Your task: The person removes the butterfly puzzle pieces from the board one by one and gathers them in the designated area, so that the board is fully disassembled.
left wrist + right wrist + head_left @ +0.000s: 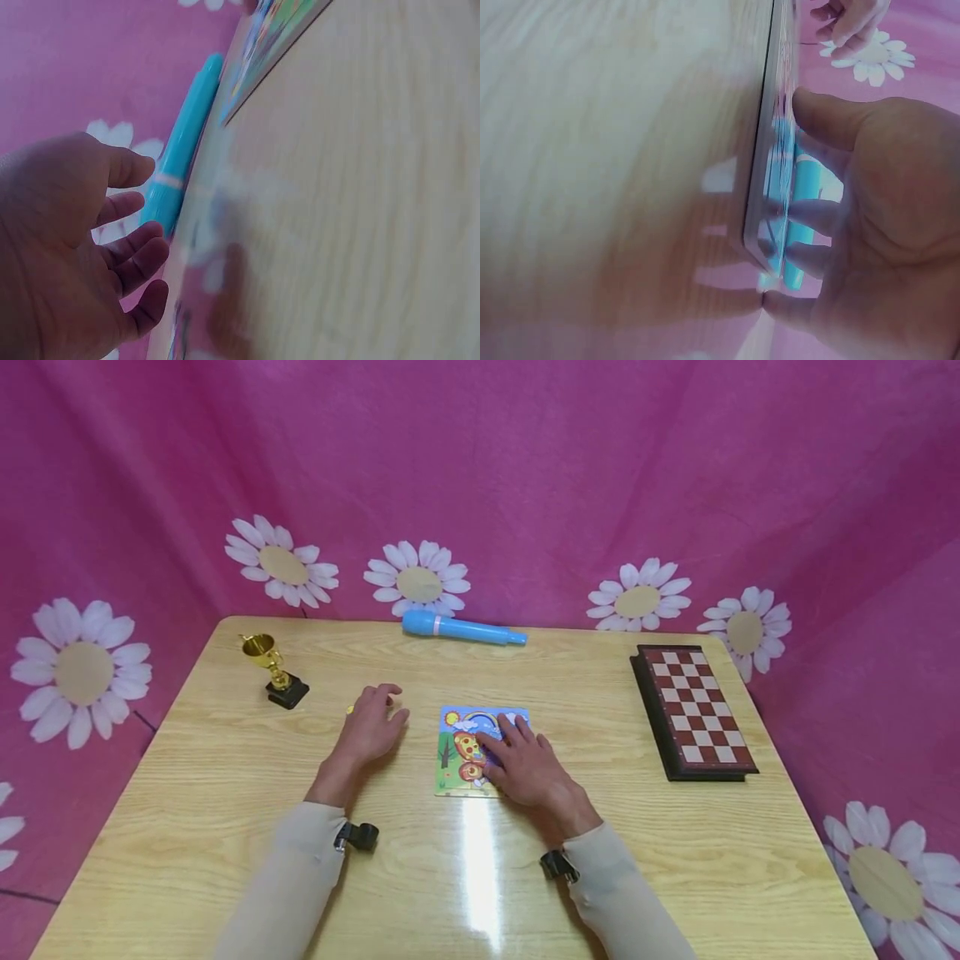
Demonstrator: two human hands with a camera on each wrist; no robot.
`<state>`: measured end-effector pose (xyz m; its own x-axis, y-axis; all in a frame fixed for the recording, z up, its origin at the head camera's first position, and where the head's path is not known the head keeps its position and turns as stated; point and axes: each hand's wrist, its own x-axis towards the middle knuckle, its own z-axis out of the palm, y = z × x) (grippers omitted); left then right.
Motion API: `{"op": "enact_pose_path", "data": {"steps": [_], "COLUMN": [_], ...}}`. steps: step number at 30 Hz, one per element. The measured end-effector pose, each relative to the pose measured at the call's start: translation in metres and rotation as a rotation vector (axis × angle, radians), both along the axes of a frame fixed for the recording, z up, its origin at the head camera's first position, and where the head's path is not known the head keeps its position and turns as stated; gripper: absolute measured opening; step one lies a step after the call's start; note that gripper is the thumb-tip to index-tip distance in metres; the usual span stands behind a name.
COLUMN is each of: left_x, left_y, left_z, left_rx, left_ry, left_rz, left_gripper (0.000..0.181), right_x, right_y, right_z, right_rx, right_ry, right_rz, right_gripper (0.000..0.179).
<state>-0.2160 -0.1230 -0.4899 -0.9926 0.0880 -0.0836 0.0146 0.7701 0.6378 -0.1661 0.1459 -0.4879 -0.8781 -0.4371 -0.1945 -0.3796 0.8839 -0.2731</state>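
A flat square picture board with a sun, a rainbow and red cartoon figures lies at the middle of the table. My right hand rests on its right part, fingers spread and slightly bent, hiding some of the picture. In the right wrist view, the fingertips are at the board's surface and edge. To the left of the board, my left hand hovers over the table with loosely bent fingers and holds nothing. A small yellow thing peeks out behind the left hand, mostly hidden by it.
A gold trophy cup on a black base stands at the back left. The blue toy microphone lies along the back edge. On the right is a folded chessboard box. A pink flowered cloth hangs behind the wooden table.
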Motion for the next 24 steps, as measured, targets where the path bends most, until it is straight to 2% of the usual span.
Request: {"op": "enact_pose_path", "data": {"steps": [5, 13, 20, 24], "left_x": [0.003, 0.011, 0.011, 0.011], "left_y": [0.024, 0.050, 0.071, 0.081], "left_z": [-0.003, -0.007, -0.011, -0.014], "left_rx": [-0.009, -0.033, -0.123, -0.187], "left_ry": [0.017, -0.007, 0.016, 0.035], "left_rz": [-0.049, -0.111, -0.170, -0.166], "left_gripper": [0.044, 0.039, 0.038, 0.040], "right_x": [-0.001, -0.003, -0.002, -0.002], "right_y": [0.007, 0.014, 0.015, 0.016], "right_z": [-0.001, -0.003, -0.002, -0.001], "right_rx": [-0.028, -0.008, 0.015, 0.019], "right_ry": [-0.019, -0.033, -0.045, -0.042], "right_rz": [-0.072, -0.149, -0.164, -0.159], "right_gripper": [0.061, 0.071, 0.072, 0.072]}}
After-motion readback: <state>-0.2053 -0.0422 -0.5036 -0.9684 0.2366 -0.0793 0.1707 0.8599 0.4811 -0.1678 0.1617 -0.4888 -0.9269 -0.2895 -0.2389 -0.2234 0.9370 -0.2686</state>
